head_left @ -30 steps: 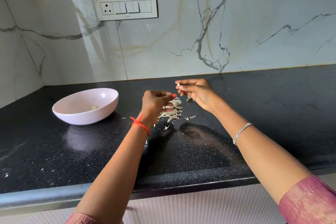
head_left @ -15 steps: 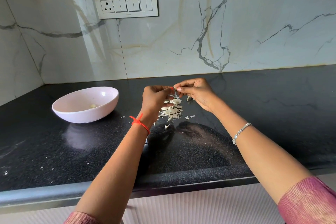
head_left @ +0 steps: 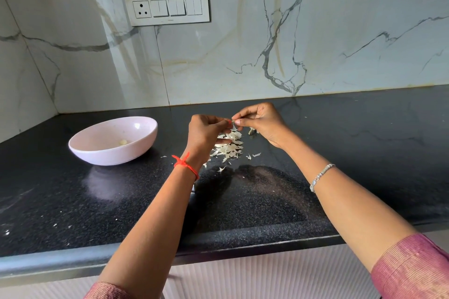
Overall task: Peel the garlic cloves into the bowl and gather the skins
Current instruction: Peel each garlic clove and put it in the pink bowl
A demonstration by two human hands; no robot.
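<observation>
Both hands meet above a pile of white garlic skins [head_left: 229, 147] on the black counter. My left hand [head_left: 206, 132] and my right hand [head_left: 261, 120] pinch a small garlic clove [head_left: 233, 122] between their fingertips; the clove is mostly hidden. To the left stands a pale pink bowl [head_left: 97, 153] with one peeled clove [head_left: 123, 142] lying inside it. A small garlic piece [head_left: 251, 130] lies on the counter under my right hand.
Loose skin scraps [head_left: 255, 155] are scattered around the pile on the black counter [head_left: 364, 153]. A marble wall with a switch plate [head_left: 167, 7] rises behind. The counter's front edge [head_left: 243, 243] runs below my forearms.
My two hands have come together: the right hand carried the clove left to meet the left hand's fingertips, and both now pinch it above the skin pile.
</observation>
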